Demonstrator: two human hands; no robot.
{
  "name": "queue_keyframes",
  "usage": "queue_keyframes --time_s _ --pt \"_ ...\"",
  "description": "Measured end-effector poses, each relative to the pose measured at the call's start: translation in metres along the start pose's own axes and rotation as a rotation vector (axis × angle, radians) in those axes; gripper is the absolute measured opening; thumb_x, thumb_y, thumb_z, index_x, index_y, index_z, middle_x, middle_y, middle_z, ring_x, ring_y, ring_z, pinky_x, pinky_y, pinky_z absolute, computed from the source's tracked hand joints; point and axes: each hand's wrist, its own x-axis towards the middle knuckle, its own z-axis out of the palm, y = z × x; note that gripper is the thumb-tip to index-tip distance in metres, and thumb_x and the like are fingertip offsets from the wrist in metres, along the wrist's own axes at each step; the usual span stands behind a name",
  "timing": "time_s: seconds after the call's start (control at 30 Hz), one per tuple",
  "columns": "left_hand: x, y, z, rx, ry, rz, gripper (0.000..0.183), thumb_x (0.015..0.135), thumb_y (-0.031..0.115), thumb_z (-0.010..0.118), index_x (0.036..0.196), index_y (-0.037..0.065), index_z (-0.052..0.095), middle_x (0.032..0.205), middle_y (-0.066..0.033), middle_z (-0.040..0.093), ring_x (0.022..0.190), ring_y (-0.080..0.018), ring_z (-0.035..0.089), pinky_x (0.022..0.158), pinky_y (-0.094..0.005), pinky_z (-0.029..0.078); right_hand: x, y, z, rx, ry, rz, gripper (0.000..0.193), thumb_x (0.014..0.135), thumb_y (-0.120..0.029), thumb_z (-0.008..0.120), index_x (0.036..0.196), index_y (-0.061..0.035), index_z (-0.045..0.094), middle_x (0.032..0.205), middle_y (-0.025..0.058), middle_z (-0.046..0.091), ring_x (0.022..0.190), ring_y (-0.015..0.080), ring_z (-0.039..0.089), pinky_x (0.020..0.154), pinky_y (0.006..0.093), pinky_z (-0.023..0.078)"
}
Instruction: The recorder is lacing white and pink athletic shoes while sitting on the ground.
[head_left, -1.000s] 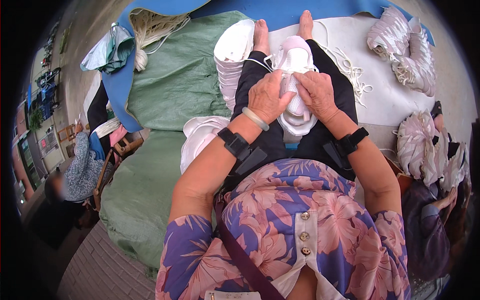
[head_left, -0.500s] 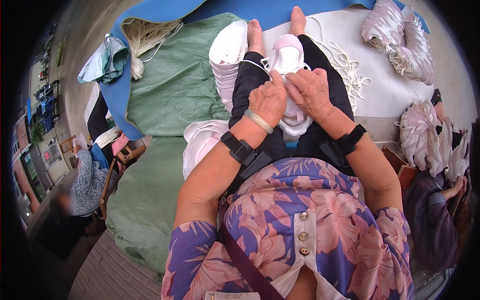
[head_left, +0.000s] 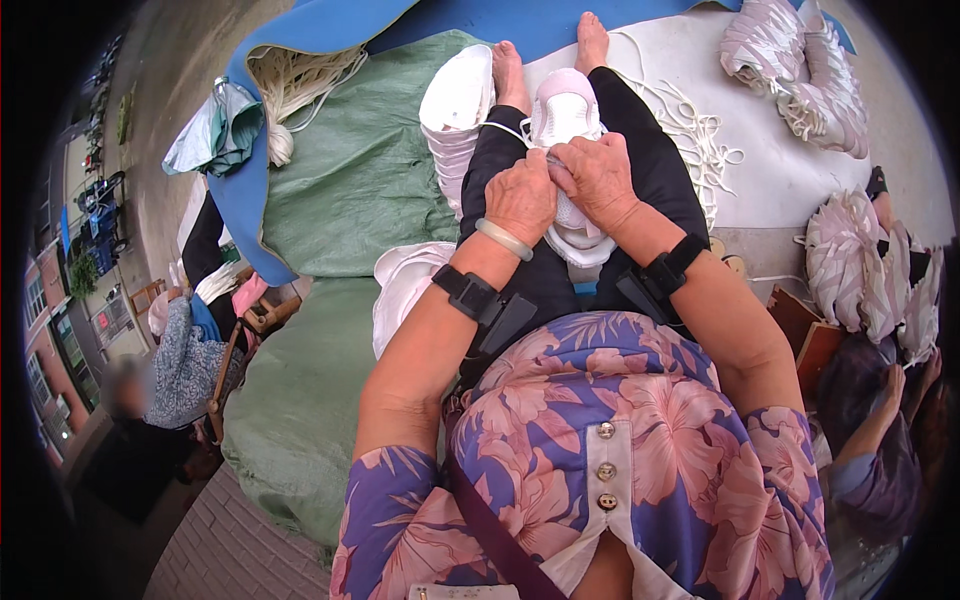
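A white and pale pink sneaker upper (head_left: pixel 566 112) lies lengthwise between my thighs, toe pointing away from me. My left hand (head_left: pixel 521 198) is closed at its lace area, with thumb and forefinger pinched together; what they pinch is hidden. Against it, my right hand (head_left: pixel 598 180) has its fingers bent and closed on the upper's middle. A white shoelace (head_left: pixel 505 127) runs out from the upper's left side over my left leg. Both hands hide the middle of the upper; its heel end shows below them.
Left of my legs rises a stack of white uppers (head_left: pixel 455 100), with more pink-white pieces (head_left: pixel 400 290) nearer. Loose laces (head_left: pixel 690 130) lie on the right. A lace bundle (head_left: pixel 295 85) sits far left on green sheeting (head_left: pixel 350 170). Bundled uppers (head_left: pixel 765 45) lie far right; other people sit on both sides.
Both hands have shifted slightly left and nearer to me. My left forefinger, stretched over the upper before, is now curled in. More of the upper's toe end shows.
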Motion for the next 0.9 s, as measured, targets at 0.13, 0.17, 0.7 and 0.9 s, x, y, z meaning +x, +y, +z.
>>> queue_keyframes --time_s 0.13,0.17,0.7,0.9 --pt "0.002 -0.005 -0.003 -0.067 -0.013 0.005 0.016 0.075 0.015 0.05 0.084 0.002 0.049 0.071 -0.0204 0.059 0.066 -0.0373 0.058 0.061 -0.0459 0.046 0.003 0.003 0.004 -0.019 -0.017 -0.047 0.006 0.074 -0.019 0.057 0.077 -0.0137 0.058 0.068 0.0027 0.057 0.066 0.0198 0.057 0.07 0.0376 0.033" --pt "0.002 -0.005 -0.003 -0.073 -0.004 -0.01 0.016 0.075 0.015 0.049 0.085 0.002 0.049 0.071 -0.02 0.059 0.067 -0.0376 0.058 0.061 -0.0463 0.045 0.005 0.001 0.003 -0.016 -0.017 -0.052 0.006 0.074 -0.019 0.057 0.077 -0.0137 0.058 0.068 0.0027 0.057 0.066 0.0198 0.057 0.07 0.0376 0.033" --pt "-0.008 0.003 0.005 -0.134 0.054 -0.104 0.02 0.079 0.017 0.049 0.088 -0.001 0.048 0.073 -0.0216 0.058 0.071 -0.0373 0.058 0.064 -0.046 0.045 -0.252 0.149 -0.167 -0.426 -0.152 0.51 0.02 0.078 -0.02 0.055 0.068 -0.0043 0.049 0.058 0.0166 0.048 0.057 0.0358 0.048 0.054 0.0435 0.036" --pt "-0.012 -0.003 0.002 -0.218 0.089 -0.122 0.025 0.077 0.021 0.057 0.086 0.0 0.048 0.066 -0.0164 0.059 0.064 -0.0352 0.058 0.059 -0.0451 0.045 -0.27 0.135 -0.181 -0.22 -0.294 0.718 0.017 0.078 -0.022 0.054 0.074 -0.0047 0.054 0.068 0.0169 0.055 0.07 0.0352 0.054 0.063 0.0439 0.041"
